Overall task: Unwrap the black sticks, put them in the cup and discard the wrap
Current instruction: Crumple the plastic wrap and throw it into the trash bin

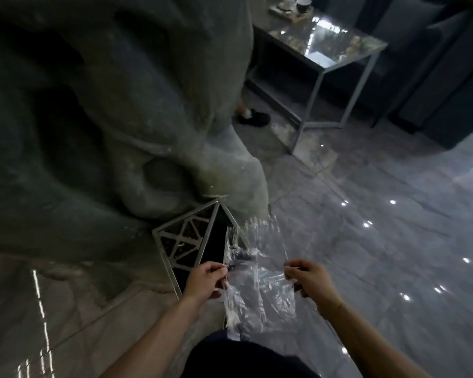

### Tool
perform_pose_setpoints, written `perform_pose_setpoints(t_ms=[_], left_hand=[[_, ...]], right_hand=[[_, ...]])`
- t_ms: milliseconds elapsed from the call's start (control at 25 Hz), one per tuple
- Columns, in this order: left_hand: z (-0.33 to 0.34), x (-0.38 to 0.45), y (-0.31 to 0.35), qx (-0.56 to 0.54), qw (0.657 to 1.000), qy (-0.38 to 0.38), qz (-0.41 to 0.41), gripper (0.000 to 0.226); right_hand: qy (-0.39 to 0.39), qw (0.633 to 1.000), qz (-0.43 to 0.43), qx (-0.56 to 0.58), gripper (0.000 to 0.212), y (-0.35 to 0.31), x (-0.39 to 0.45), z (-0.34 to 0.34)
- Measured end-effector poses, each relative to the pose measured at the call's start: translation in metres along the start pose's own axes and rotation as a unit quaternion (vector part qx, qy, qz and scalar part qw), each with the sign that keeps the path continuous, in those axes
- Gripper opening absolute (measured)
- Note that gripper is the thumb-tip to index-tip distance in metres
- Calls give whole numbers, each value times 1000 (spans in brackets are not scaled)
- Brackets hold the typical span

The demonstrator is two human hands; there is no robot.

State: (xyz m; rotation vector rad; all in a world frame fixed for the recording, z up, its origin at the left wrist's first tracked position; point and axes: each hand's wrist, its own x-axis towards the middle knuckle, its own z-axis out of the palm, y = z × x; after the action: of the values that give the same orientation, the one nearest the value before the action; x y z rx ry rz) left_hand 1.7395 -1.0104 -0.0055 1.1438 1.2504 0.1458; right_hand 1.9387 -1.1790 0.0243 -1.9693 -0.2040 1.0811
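Note:
I hold a clear plastic wrap [260,285] stretched between both hands above the floor. My left hand [205,279] pinches its left edge and my right hand [309,279] pinches its right edge. The wrap hangs crumpled, its far end reaching toward a geometric metal-framed bin [186,238] with a dark opening, just beyond my left hand. No black sticks or cup are clearly visible; dark shapes behind the wrap cannot be identified.
A large grey sculpted rock-like form [107,118] fills the left side, touching the bin. A glass-topped metal side table [325,50] with cups stands at the back right. Another person's dark shoe [253,118] is near it. Glossy tiled floor [380,241] spreads right.

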Motion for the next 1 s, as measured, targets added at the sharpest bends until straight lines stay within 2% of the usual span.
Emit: perform_pose_setpoints(t_ms=[240, 320, 440, 560, 720, 840, 920, 1000], left_hand=[[-13, 1, -16, -117, 982, 84, -125, 5], [-9, 1, -19, -157, 969, 102, -159, 9], [5, 0, -24, -218, 946, 142, -191, 1], [24, -4, -27, -285, 917, 177, -217, 10], [44, 1, -26, -344, 885, 208, -235, 7], [53, 7, -24, -367, 867, 236, -242, 4], [57, 10, -24, -369, 860, 250, -247, 3], [59, 12, -25, -375, 853, 263, -251, 12]], right_hand=[[-104, 993, -2, -49, 18, -27, 38, 25], [-147, 986, -13, -78, 18, -37, 53, 27], [-223, 964, -49, -135, 17, -56, 76, 22], [-309, 908, -116, -258, 25, -77, 96, 12], [-337, 772, -319, -435, 37, -96, 119, -1], [-343, 684, -438, -472, 40, -101, 127, -6], [-341, 656, -483, -468, 34, -103, 131, -4], [-345, 648, -490, -469, 26, -104, 134, 1]])
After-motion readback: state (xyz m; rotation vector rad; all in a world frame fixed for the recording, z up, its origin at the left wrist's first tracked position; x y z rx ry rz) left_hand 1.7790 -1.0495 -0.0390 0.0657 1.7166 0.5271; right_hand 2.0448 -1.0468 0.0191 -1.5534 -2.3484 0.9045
